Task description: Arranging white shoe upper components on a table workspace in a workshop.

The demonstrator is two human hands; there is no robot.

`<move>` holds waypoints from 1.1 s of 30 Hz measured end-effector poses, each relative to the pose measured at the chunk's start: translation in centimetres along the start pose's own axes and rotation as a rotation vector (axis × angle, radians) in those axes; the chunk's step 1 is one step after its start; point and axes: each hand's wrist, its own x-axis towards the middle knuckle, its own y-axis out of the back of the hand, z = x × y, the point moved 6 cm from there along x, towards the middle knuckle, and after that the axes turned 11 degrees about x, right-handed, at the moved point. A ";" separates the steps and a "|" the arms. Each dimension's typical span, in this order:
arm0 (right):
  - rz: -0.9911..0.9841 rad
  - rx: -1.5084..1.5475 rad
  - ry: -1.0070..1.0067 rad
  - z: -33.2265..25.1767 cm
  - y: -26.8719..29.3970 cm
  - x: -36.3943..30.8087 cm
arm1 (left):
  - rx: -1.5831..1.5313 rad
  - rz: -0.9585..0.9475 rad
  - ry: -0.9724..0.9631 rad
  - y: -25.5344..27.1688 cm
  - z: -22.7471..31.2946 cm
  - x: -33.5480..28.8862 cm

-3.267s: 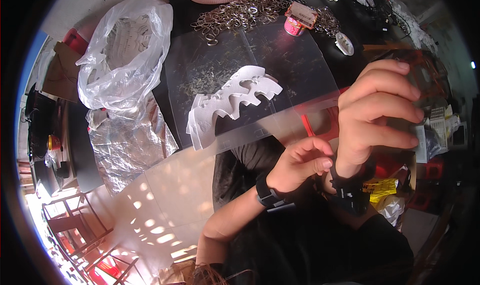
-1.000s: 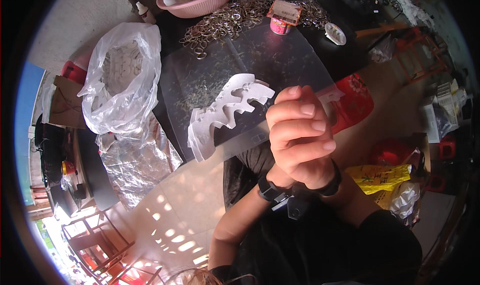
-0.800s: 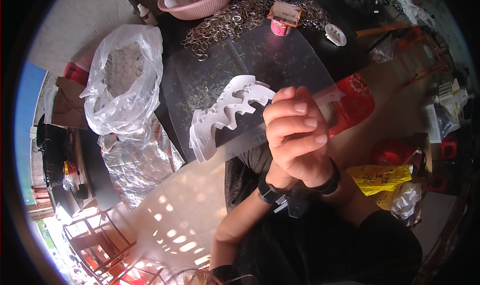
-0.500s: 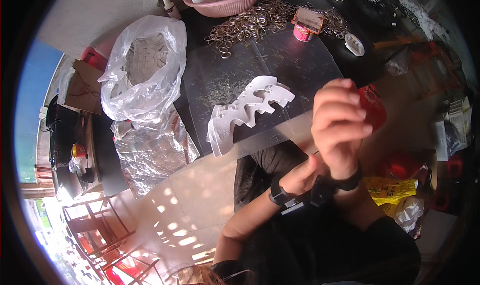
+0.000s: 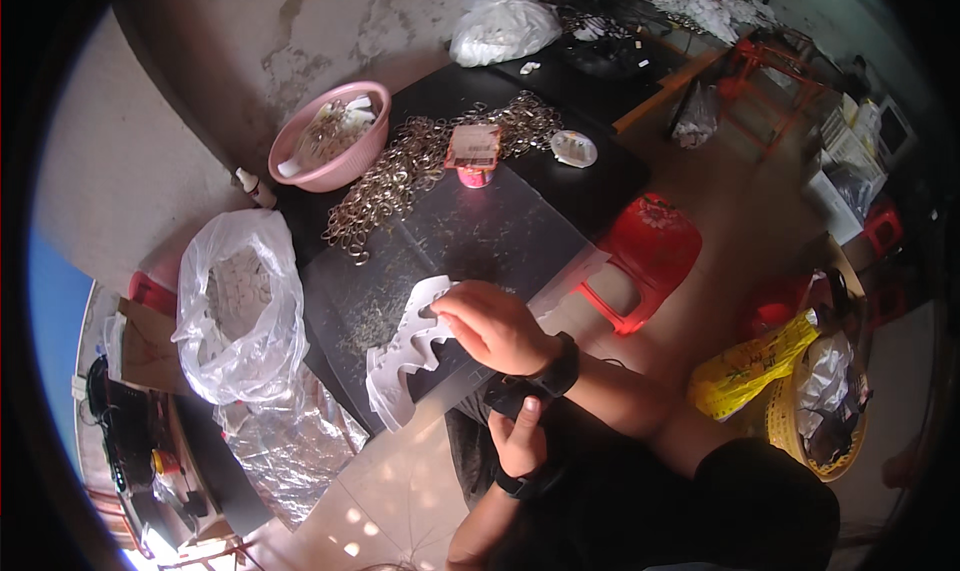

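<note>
My right hand [image 5: 495,326] is held over the table with its fingers loosely bent and apart from the thumb, holding nothing I can see. Its fingertips overlap the wavy-edged white pieces [image 5: 405,356] in this view; I cannot tell whether they touch. These pieces look thin and stacked, lying on a clear sheet [image 5: 470,231]. A black wrist device [image 5: 512,395] is strapped to my right wrist. My left hand [image 5: 520,441] is closed at the device's lower edge, thumb upward, its other fingers partly hidden. A black band [image 5: 520,486] circles the left wrist.
Metal rings [image 5: 390,186] lie heaped behind the sheet, beside a pink basin [image 5: 330,176] and a small pink tub [image 5: 475,176]. A clear plastic bag [image 5: 240,311] stands left. Right are a red stool [image 5: 655,251] and a yellow basket [image 5: 790,421].
My right hand has come down and left, from raised in the air to over the white pieces. My left hand stays at the right wrist. The view has shifted, showing more wall and floor.
</note>
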 end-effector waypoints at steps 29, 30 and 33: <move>0.232 1.185 -0.806 4.6 1.2 -4.1 | 0.063 -0.375 0.227 -0.6 -1.3 0.6; 0.280 1.382 -0.771 4.2 1.6 -3.7 | 0.072 -0.373 0.183 -0.4 -0.8 0.3; 0.051 1.365 -0.718 2.8 3.0 -2.6 | 0.418 -0.437 0.074 1.0 2.0 -1.3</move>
